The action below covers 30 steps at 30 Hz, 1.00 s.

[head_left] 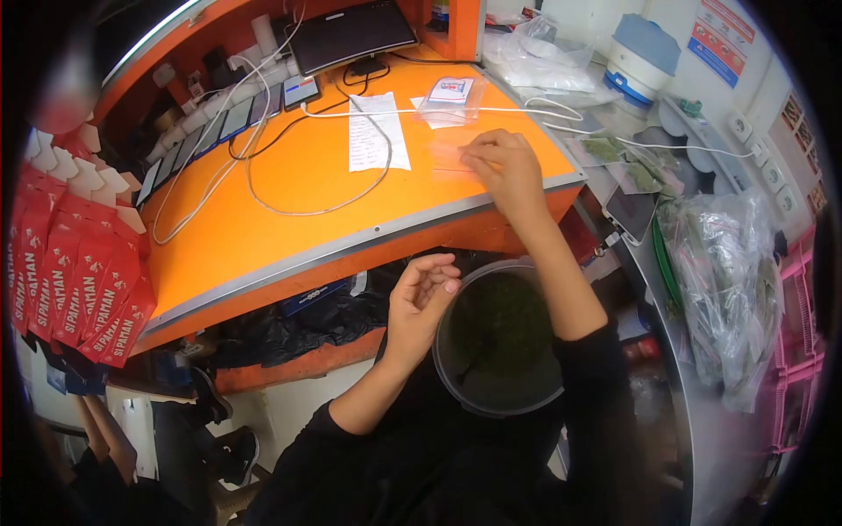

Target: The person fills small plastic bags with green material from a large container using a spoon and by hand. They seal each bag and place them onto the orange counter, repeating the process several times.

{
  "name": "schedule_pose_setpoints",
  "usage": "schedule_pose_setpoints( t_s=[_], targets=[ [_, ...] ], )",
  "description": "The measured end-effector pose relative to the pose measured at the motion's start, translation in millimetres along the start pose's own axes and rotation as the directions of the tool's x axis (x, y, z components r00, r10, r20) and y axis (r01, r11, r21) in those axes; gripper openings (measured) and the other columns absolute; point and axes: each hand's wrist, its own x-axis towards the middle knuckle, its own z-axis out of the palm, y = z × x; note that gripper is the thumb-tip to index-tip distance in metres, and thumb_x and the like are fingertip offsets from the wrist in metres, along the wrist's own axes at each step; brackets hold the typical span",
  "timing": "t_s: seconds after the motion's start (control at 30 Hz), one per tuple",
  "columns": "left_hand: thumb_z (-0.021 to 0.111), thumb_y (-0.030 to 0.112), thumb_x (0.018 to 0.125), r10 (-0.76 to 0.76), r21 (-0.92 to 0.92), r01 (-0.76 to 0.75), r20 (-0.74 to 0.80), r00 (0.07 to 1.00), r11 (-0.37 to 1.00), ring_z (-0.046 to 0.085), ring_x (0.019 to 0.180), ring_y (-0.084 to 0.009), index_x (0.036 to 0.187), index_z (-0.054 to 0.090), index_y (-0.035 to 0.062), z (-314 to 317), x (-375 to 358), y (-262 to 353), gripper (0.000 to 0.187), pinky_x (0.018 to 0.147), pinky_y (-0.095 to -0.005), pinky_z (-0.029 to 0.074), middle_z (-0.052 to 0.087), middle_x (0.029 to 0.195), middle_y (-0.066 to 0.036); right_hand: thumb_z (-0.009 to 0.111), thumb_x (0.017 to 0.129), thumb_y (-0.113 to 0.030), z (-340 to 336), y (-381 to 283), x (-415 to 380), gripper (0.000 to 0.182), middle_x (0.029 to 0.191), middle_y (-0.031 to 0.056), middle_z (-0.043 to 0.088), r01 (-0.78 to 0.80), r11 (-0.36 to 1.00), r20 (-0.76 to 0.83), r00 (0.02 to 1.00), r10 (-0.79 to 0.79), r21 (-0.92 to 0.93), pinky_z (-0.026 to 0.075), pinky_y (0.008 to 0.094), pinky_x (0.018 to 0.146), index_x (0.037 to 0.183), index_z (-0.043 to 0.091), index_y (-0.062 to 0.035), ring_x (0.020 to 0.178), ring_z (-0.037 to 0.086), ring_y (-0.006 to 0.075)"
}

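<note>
My right hand reaches over the orange counter, thumb and fingertips pinched on a small clear plastic bag. The bag looks flat and lies against the counter top. My left hand is held below the counter's front edge, palm turned up, fingers loosely curled and thumb apart, with nothing visible in it. Beside it, in my lap, stands a round clear plastic tub with dark green, finely leafy stuff inside. My right forearm passes over the tub's right side and hides part of its rim.
On the counter lie a handwritten paper list, several phones, cables and a printed packet. A monitor stands behind. Red packets hang at left. Bagged greens sit at right. Another person's arm shows lower left.
</note>
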Motion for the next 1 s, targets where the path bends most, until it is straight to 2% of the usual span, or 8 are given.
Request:
schedule_pose_setpoints(
  t_s=[0.07, 0.23, 0.27, 0.37, 0.47, 0.57, 0.7, 1.0],
  targets=[
    [0.058, 0.005, 0.088, 0.029, -0.028, -0.03, -0.03, 0.999, 0.999, 0.056, 0.091, -0.0129, 0.114, 0.052, -0.0001, 3, 3, 3, 0.027, 0.085, -0.027, 0.045, 0.056, 0.102, -0.006, 0.069, 0.074, -0.015, -9, -13, -7, 0.011, 0.08, 0.0078, 0.062, 0.038, 0.996, -0.192, 0.981, -0.022, 0.08, 0.044, 0.0359, 0.069, 0.08, 0.071, -0.0052, 0.078, 0.055, 0.0247],
    [0.059, 0.007, 0.089, 0.024, -0.053, -0.025, -0.014, 1.0, 0.998, 0.056, 0.082, -0.0087, 0.105, 0.057, -0.0004, 11, 4, 3, 0.018, 0.079, -0.0227, 0.046, 0.061, 0.09, -0.004, 0.07, 0.073, -0.003, -38, -81, -104, 0.011, 0.071, 0.0097, 0.059, -0.059, 0.969, -0.077, 0.994, 0.08, 0.242, 0.044, 0.0319, 0.059, 0.083, 0.068, -0.0004, 0.065, 0.056, 0.0231],
    [0.059, 0.009, 0.089, 0.007, 0.025, -0.008, 0.032, 0.999, 1.0, 0.057, 0.075, -0.0084, 0.096, 0.06, -0.0013, 6, 4, -8, 0.012, 0.073, -0.0222, 0.046, 0.062, 0.081, -0.003, 0.07, 0.072, 0.0, -40, -88, -117, 0.009, 0.073, 0.0099, 0.061, -0.183, 0.938, -0.059, 0.976, 0.209, 0.295, 0.046, 0.03, 0.061, 0.081, 0.066, 0.001, 0.068, 0.058, 0.022],
    [0.058, 0.01, 0.09, -0.165, 0.009, 0.165, 0.098, 0.981, 0.986, 0.057, 0.074, -0.0076, 0.09, 0.062, -0.0015, 11, -6, -26, 0.012, 0.07, -0.0211, 0.046, 0.062, 0.078, -0.003, 0.07, 0.072, 0.001, -45, -89, -144, 0.01, 0.075, 0.0091, 0.063, -0.587, 0.471, 0.183, 0.732, 0.656, 0.659, 0.047, 0.028, 0.064, 0.081, 0.066, 0.0019, 0.07, 0.06, 0.0213],
    [0.061, 0.01, 0.088, -0.272, 0.016, 0.274, 0.162, 0.948, 0.962, 0.057, 0.073, -0.0076, 0.09, 0.062, -0.0012, 12, -13, -35, 0.012, 0.069, -0.0211, 0.046, 0.062, 0.079, -0.003, 0.07, 0.072, 0.0, -49, -79, -166, 0.011, 0.077, 0.0079, 0.063, -0.613, 0.55, 0.149, 0.733, 0.663, 0.568, 0.047, 0.0288, 0.066, 0.083, 0.066, 0.0007, 0.072, 0.06, 0.0219],
    [0.063, 0.008, 0.086, -0.334, 0.097, 0.321, 0.188, 0.923, 0.942, 0.058, 0.071, -0.0089, 0.088, 0.062, -0.0003, 9, -15, -40, 0.008, 0.068, -0.0217, 0.046, 0.062, 0.078, -0.004, 0.069, 0.073, 0.0, -58, -67, -178, 0.011, 0.08, 0.0087, 0.063, -0.38, 0.906, -0.049, 0.917, 0.395, 0.186, 0.048, 0.03, 0.069, 0.084, 0.067, -0.0017, 0.076, 0.061, 0.0221],
    [0.065, 0.006, 0.084, -0.413, 0.025, 0.419, 0.234, 0.88, 0.908, 0.058, 0.072, -0.0083, 0.086, 0.062, 0.0011, 4, -24, -58, 0.006, 0.068, -0.0207, 0.046, 0.063, 0.078, -0.004, 0.072, 0.073, -0.004, -52, -63, -194, 0.016, 0.082, 0.0085, 0.062, -0.583, 0.714, 0.151, 0.804, 0.575, 0.387, 0.048, 0.0282, 0.066, 0.089, 0.067, -0.0011, 0.074, 0.061, 0.0178],
    [0.068, 0.007, 0.082, -0.536, 0.045, 0.548, 0.292, 0.792, 0.835, 0.056, 0.064, -0.0079, 0.075, 0.06, 0.004, -3, -27, -66, 0.011, 0.061, -0.0207, 0.044, 0.062, 0.071, -0.003, 0.074, 0.074, -0.008, -59, -55, -209, 0.023, 0.08, 0.0076, 0.065, -0.684, 0.528, 0.46, 0.73, 0.506, 0.504, 0.051, 0.0265, 0.063, 0.091, 0.061, 0.0006, 0.07, 0.065, 0.0149]
  ],
)
